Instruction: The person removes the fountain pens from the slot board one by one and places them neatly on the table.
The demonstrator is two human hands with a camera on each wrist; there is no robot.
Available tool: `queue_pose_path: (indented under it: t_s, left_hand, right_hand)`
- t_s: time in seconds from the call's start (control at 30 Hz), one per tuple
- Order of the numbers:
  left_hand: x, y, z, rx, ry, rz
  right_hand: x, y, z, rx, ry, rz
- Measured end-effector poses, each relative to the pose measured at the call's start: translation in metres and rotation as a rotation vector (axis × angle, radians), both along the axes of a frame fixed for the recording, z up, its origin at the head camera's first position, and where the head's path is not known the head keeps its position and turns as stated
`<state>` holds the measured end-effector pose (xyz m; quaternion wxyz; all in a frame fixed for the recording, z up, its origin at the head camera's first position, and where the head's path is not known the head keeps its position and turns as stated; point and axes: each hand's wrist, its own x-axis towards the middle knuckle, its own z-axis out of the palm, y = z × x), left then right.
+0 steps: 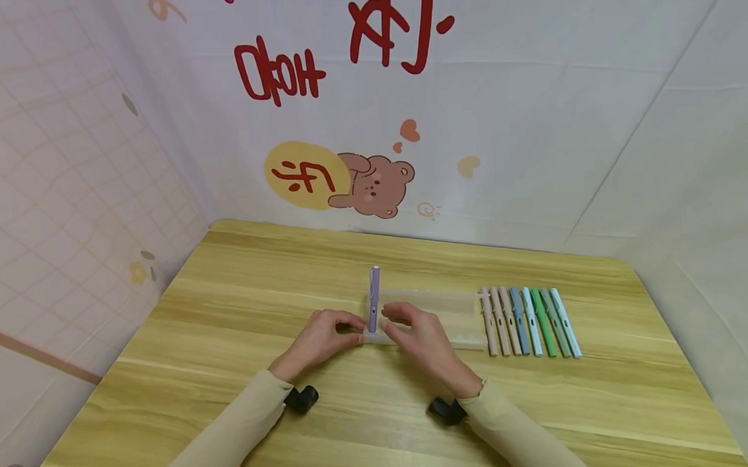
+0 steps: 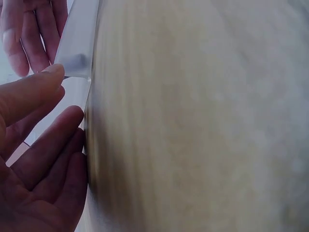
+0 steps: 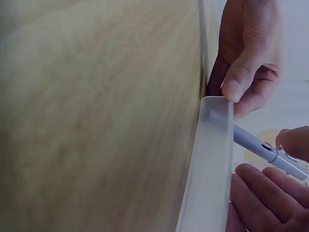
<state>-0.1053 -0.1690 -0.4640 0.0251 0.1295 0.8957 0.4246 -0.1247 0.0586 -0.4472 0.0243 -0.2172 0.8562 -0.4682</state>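
A translucent plastic case [image 1: 431,319] lies flat on the table, with its pale front wall [image 3: 208,145] in the right wrist view. At its left end a purple pen [image 1: 374,299] stands upright, its lower end inside the case. My left hand [image 1: 327,336] holds the case's near left corner between thumb and fingers. To the pen's right hovers my right hand [image 1: 421,335], thumb and fingers spread and loosely bent. In the right wrist view the pen [image 3: 260,149] passes between that thumb and the fingers, apparently without being gripped.
Several capped pens [image 1: 528,323] lie side by side just right of the case, in beige, blue, green and light blue. The wood-grain table [image 1: 367,419] ends at a printed cloth backdrop [image 1: 514,128]. Both wrists carry black camera mounts [image 1: 447,410].
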Motion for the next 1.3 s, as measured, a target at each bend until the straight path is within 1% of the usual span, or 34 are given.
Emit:
queue_pose_path:
  t_s: [0.07,0.23,0.4,0.53,0.63,0.87,0.97,1.2,1.3]
  left_hand:
    - [-0.001,0.0,0.0,-0.006,0.009,-0.001]
    - [0.0,0.001,0.001,-0.003,-0.011,-0.001]
    - [0.001,0.001,0.002,0.0,-0.026,0.011]
    - [0.001,0.001,0.002,-0.005,-0.021,0.009]
    - [0.001,0.002,0.002,-0.008,-0.014,0.005]
    - [0.0,0.001,0.002,-0.016,-0.017,0.022]
    - [0.0,0.001,0.002,-0.016,-0.005,0.017]
    - [0.0,0.001,0.002,-0.006,-0.017,0.009]
    - [0.0,0.001,0.002,-0.008,-0.011,0.003]
  right_hand:
    - [-0.002,-0.003,-0.002,0.001,-0.014,-0.004]
    - [-0.006,-0.009,-0.005,0.01,-0.051,-0.002]
    - [-0.009,-0.013,-0.008,0.02,-0.065,0.003]
    - [-0.011,-0.014,-0.008,0.029,-0.073,0.007]
    - [-0.012,-0.015,-0.008,0.035,-0.07,0.012]
    - [-0.014,-0.019,-0.008,0.039,-0.051,0.017]
    - [-0.015,-0.02,-0.008,0.044,-0.044,0.017]
    - [-0.015,-0.021,-0.007,0.048,-0.038,0.02]
    - [-0.015,-0.02,-0.007,0.044,-0.031,0.02]
